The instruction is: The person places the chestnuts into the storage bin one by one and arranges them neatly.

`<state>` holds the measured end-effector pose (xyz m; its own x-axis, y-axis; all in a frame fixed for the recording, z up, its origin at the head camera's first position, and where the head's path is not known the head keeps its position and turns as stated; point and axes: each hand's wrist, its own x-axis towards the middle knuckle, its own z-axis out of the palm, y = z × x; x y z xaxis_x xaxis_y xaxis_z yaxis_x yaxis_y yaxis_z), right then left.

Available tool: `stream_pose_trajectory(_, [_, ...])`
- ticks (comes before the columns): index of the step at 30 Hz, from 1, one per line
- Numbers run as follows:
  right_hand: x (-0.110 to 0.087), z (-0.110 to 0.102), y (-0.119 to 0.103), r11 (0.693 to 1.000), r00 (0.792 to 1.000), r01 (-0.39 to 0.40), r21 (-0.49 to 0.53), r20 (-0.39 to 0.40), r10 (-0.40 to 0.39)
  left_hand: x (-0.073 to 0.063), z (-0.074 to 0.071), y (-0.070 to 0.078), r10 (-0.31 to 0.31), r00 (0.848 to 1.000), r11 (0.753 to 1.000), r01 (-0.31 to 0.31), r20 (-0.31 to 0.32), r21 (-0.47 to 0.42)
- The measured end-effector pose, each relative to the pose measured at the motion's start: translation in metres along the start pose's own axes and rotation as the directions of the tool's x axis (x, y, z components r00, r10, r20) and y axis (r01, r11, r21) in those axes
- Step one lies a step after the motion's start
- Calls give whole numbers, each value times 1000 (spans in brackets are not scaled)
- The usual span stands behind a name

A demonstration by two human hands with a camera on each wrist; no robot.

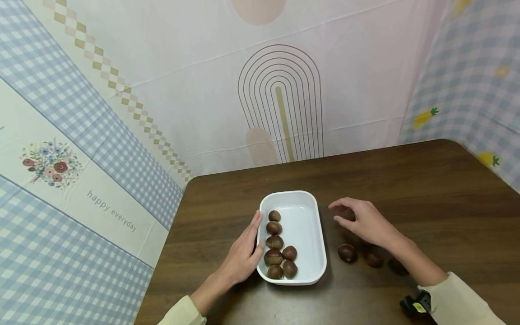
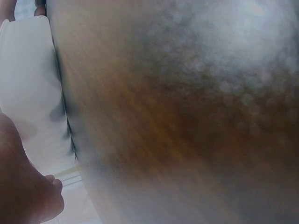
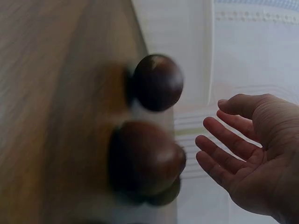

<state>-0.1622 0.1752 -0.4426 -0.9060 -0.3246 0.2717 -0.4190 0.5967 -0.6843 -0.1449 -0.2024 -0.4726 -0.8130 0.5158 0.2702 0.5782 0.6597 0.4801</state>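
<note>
A white rectangular tray (image 1: 302,225) stands on the table, with several brown chestnuts (image 1: 274,242) along its left side and near corner. My left hand (image 1: 242,253) rests against the tray's left wall, fingers straight and thumb by the rim; the left wrist view shows part of this hand (image 2: 28,186) beside the white wall. To the right of the tray, my right hand (image 1: 367,221) hovers with fingers loosely bent and apart from the thumb. Nothing is between its fingers in the right wrist view. Just below it lie loose chestnuts (image 1: 347,253), partly hidden by the forearm.
The dark wooden table (image 1: 406,180) reaches back to a patterned cloth wall (image 1: 203,90). Checked cloth hangs at the left and right sides. A black device (image 1: 416,304) is strapped at the right wrist.
</note>
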Motion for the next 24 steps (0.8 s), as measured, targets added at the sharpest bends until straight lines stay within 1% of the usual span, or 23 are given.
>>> stream_pose_trajectory(6, [-9,-4,18,999,1000,-27,-43,-1,27,0,0,0,-4,1000,1000,4,3,2])
stream_pose_trajectory(11, [-13,-5,29,994,1000,-21,-105,11,22,-1,1,0,-11,1000,1000,11,3,-3])
stream_pose_trajectory(17, [-16,-3,35,990,999,-17,-138,31,22,-1,2,-1,-12,1000,1000,12,-1,-1])
stream_pose_trajectory(24, [-18,-1,38,988,999,-23,-151,27,27,0,1,-1,-5,1000,1000,5,-7,2])
